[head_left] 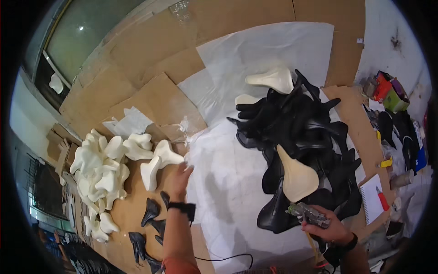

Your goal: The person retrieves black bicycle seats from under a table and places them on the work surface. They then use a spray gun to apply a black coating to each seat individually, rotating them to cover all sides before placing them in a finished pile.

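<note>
My left hand (182, 178) reaches out beside a cream foam saddle pad (165, 154), fingers stretched out and apparently holding nothing; whether the fingertips touch the pad is hard to see. Another cream pad (149, 174) leans against that one. At the lower right, my right hand (329, 229) is wrapped round a grey, residue-crusted spray gun (309, 214) with a greenish nozzle end pointing left. Just beyond the gun, a cream saddle pad (299, 178) lies on a heap of black bicycle saddle covers (296, 121).
More cream pads are piled at the left (98, 171). Small black pieces (150, 211) lie near my left forearm. White sheeting (219, 192) covers cardboard (155, 98). A notepad (372, 201) with a red-handled knife (382, 200) sits at right. A black cable (228, 259) crosses the near edge.
</note>
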The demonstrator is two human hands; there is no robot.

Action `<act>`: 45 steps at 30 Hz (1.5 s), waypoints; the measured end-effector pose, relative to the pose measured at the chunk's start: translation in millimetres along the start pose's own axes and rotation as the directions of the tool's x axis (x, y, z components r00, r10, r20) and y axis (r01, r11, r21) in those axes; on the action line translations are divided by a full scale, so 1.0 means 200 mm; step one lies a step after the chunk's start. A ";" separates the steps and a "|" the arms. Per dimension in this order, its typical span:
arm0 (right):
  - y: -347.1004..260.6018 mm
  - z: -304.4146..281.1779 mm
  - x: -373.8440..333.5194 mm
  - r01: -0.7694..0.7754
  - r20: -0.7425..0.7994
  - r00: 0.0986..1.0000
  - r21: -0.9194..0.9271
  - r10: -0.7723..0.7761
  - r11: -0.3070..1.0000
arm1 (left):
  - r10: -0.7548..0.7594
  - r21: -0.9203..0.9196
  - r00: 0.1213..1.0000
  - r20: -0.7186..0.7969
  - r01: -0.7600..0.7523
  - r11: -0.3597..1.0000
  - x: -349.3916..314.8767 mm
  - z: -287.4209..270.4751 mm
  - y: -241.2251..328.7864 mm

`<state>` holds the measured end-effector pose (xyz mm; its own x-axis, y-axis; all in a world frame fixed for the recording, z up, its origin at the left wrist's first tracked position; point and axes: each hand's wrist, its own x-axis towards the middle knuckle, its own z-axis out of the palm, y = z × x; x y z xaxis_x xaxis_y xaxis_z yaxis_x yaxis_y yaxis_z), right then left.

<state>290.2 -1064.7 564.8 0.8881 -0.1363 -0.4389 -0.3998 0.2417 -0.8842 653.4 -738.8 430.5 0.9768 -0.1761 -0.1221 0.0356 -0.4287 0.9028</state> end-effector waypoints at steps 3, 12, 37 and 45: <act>-0.02 -0.03 0.09 -0.020 0.028 0.999 0.055 0.019 0.998 | 0.199 -0.184 0.980 0.016 -0.193 0.964 0.42 0.45 0.30; 0.07 -0.23 0.25 -0.002 -0.067 0.998 -0.005 0.001 1.000 | 0.054 0.687 0.821 0.568 -0.509 0.518 0.75 1.11 0.81; -0.01 0.33 -0.23 0.223 0.230 0.960 -0.292 -0.158 0.930 | -0.407 -0.640 0.808 0.426 0.587 0.495 -0.79 0.32 -0.41; -0.03 0.38 -0.42 0.227 0.374 0.925 -0.403 -0.067 0.886 | -0.395 -0.812 0.916 0.073 0.285 0.509 -1.01 -0.06 -0.30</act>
<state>235.6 -982.6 618.6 0.9331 0.2168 -0.2868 -0.2439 -0.2041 -0.9481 455.7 -667.3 406.3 0.8648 -0.0569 -0.4988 0.4679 0.4513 0.7598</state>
